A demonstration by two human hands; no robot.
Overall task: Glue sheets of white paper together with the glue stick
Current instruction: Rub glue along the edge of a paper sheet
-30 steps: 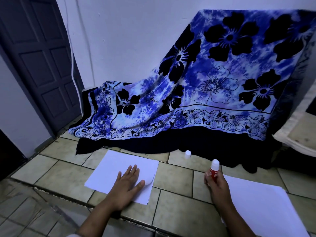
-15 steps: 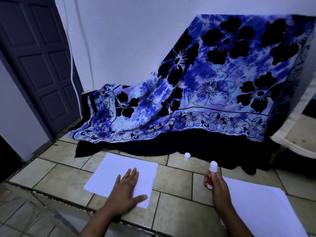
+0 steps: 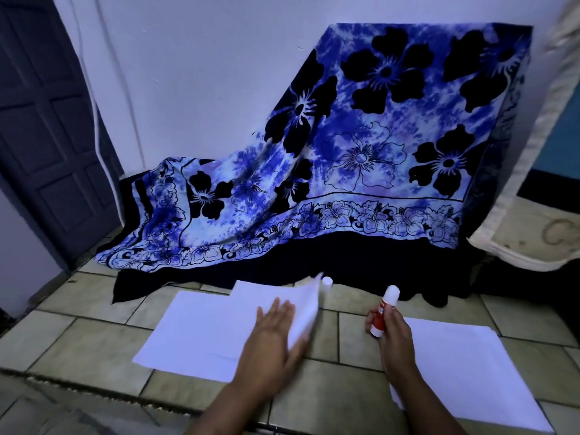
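On the tiled floor lies a white sheet (image 3: 194, 334). A second white sheet (image 3: 282, 293) sits on top of it, its right edge raised off the floor and blurred. My left hand (image 3: 273, 337) holds that raised sheet, fingers straight across its face and the thumb at its lower edge. My right hand (image 3: 392, 334) grips a red glue stick (image 3: 381, 315) upright, its white tip uncovered, above the floor between the two paper areas. The white cap (image 3: 327, 282) stands on the floor behind the raised sheet.
A pile of white sheets (image 3: 477, 372) lies on the floor under my right forearm. A blue flowered cloth (image 3: 361, 158) drapes over something against the wall. A dark door (image 3: 40, 120) is at the left, a pale mattress edge (image 3: 518, 240) at the right.
My left hand went from pressing flat on the paper to lifting the right edge of the top sheet. The glue stick stayed in my right hand, tilted a little.
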